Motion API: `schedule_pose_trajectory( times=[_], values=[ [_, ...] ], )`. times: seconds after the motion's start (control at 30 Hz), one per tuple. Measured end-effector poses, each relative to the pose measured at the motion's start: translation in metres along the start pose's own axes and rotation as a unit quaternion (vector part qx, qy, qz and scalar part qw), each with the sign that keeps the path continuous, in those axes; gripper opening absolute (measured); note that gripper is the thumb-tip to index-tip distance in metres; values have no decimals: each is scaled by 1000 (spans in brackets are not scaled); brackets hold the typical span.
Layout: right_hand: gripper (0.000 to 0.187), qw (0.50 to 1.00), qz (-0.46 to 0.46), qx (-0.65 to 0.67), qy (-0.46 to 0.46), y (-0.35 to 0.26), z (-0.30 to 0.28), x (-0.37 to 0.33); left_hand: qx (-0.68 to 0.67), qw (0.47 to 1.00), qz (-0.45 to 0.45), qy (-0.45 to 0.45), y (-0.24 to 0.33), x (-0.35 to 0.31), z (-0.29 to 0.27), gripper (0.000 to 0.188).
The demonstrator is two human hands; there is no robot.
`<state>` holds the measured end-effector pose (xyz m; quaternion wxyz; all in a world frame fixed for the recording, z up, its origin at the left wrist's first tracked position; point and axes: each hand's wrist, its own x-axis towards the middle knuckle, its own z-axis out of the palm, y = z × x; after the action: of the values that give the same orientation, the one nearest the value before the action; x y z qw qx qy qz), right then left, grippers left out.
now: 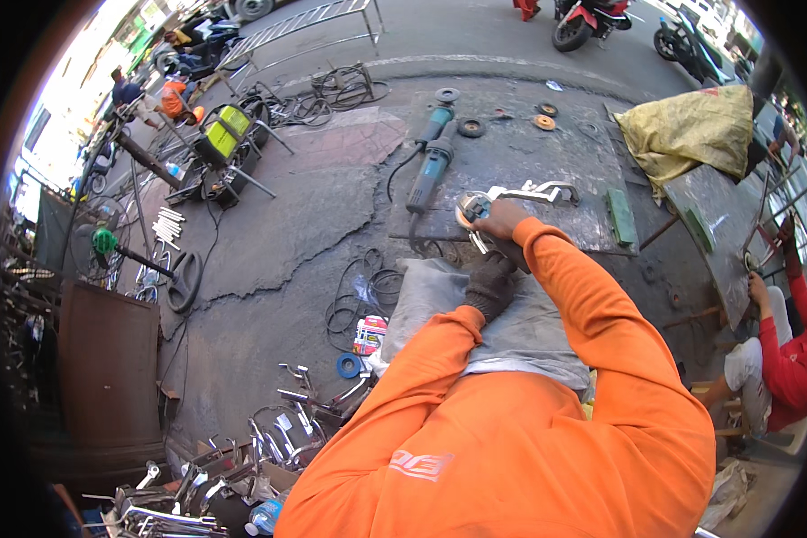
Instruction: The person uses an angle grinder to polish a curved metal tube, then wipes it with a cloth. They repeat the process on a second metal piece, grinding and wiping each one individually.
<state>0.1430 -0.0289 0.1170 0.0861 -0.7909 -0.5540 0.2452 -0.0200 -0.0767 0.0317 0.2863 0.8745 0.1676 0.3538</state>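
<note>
My right hand [504, 218] is closed on a round piece [472, 208] with a tan rim and a blue-grey middle; its exact kind is not clear. My left hand [490, 285], in a dark glove, is closed just below it, over the grey cloth [430, 300] on my lap. What the left fingers hold is mostly hidden; a shiny metal end [481, 241] shows between the hands. Beyond them, silver curved metal handles [538, 192] lie on a dark low worktop [520, 161]. Left of these rests a teal angle grinder [432, 170], with a second grinder [439, 118] behind.
Grinding discs [472, 128] and a green bar [620, 217] lie on the worktop. Cables [359, 305], a blue disc [349, 365] and a heap of metal handles [278, 439] are at left. A lime-green machine [229, 130] stands farther off. A co-worker in red [793, 359] sits right.
</note>
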Motion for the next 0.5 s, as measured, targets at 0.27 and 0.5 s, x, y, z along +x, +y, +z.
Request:
schedule_pose_trajectory(
  times=[0.27,0.5],
  values=[
    [78,995,94,-4,26,-7,-18,4,35,999,-15,14,-3,-4,4,20],
    [74,988,125,-26,82,4,-30,21,-1,1000,-11,28,-1,-3,0,18]
  ],
)
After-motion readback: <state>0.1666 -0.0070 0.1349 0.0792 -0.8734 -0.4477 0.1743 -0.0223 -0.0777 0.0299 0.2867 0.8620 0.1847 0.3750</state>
